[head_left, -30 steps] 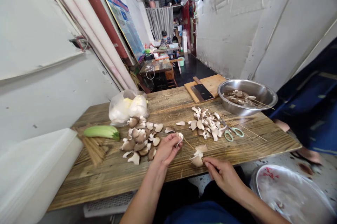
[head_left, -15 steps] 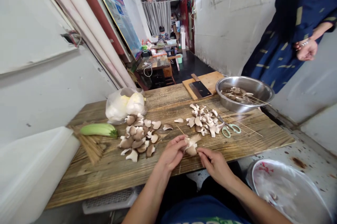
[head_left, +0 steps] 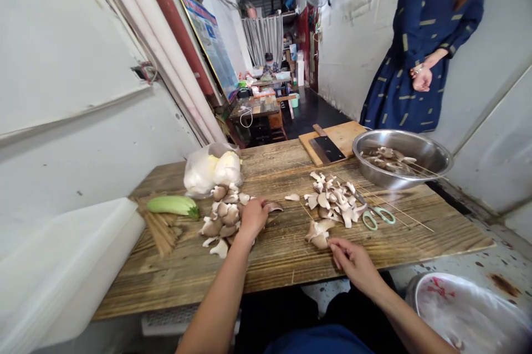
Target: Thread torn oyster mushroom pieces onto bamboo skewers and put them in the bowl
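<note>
My left hand [head_left: 254, 218] reaches to the right edge of the left pile of grey oyster mushrooms [head_left: 226, 215]. Its fingers are closed at a single oyster mushroom [head_left: 274, 207] lying beside that pile. In my right hand [head_left: 353, 260], thumb and fingers pinch the near end of a thin skewer that carries a few oyster mushrooms [head_left: 320, 234]; the skewer's tip [head_left: 306, 210] sticks out beyond them to the upper left. Past these lies a second mushroom pile [head_left: 332, 196], with green-handled scissors [head_left: 378, 215] at its right side.
A steel bowl [head_left: 374, 174] with mushrooms stands at the back right, near a cutting board [head_left: 353, 131] bearing a cleaver [head_left: 326, 149]. Leftward are a bagged white item [head_left: 211, 168], a green gourd [head_left: 172, 205] and skewers [head_left: 160, 235]. A person [head_left: 409, 77] stands by the wall.
My left hand has let go of the skewered mushrooms and moved left to the mushroom by the left pile. My right hand still holds the skewer. The camera view has shifted.
</note>
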Action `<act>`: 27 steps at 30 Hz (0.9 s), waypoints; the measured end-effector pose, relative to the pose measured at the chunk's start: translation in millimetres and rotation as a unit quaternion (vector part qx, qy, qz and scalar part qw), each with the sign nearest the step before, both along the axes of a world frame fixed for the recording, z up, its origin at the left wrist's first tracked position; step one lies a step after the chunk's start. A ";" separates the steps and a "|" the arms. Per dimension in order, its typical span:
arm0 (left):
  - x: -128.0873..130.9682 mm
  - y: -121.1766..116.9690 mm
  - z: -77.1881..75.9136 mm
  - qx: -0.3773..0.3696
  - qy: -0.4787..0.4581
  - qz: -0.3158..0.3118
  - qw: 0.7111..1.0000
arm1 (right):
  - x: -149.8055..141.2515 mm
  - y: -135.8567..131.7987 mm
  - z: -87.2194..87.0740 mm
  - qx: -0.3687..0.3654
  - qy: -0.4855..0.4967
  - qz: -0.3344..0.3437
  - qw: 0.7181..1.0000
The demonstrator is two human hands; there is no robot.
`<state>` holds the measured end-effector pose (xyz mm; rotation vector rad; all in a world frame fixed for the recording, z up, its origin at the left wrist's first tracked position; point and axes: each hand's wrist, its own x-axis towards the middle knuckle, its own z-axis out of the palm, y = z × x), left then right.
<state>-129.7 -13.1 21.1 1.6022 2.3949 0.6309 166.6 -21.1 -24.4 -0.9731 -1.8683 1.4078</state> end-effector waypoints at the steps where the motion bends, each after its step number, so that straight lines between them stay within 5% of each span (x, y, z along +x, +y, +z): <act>1: 0.2 2.6 -0.3 -0.019 0.009 -0.004 1.000 | -0.2 0.3 0.0 -0.006 0.002 0.003 1.000; 5: -1.1 7.5 -4.5 -0.057 0.013 -0.025 0.998 | -0.1 0.0 -0.1 -0.018 0.006 0.013 1.000; 8: 2.1 6.5 -7.2 -0.001 -0.040 -0.012 0.999 | 1.0 -2.5 1.4 -0.010 0.003 0.018 1.000; 10: 9.5 4.5 -7.1 0.061 -0.157 0.004 0.986 | 2.0 -5.1 4.7 0.002 -0.002 0.027 1.000; 14: 35.1 -1.4 -3.9 0.130 -0.475 0.040 0.869 | 3.1 -10.4 15.2 0.011 -0.010 0.055 0.998; 20: 63.0 -8.5 -0.4 0.134 -0.679 0.075 0.718 | 3.3 -13.0 21.1 0.032 -0.021 0.038 0.999; 27: 64.0 -12.2 3.1 0.136 -0.703 0.070 0.695 | 4.2 -11.2 17.4 0.026 -0.020 0.029 0.999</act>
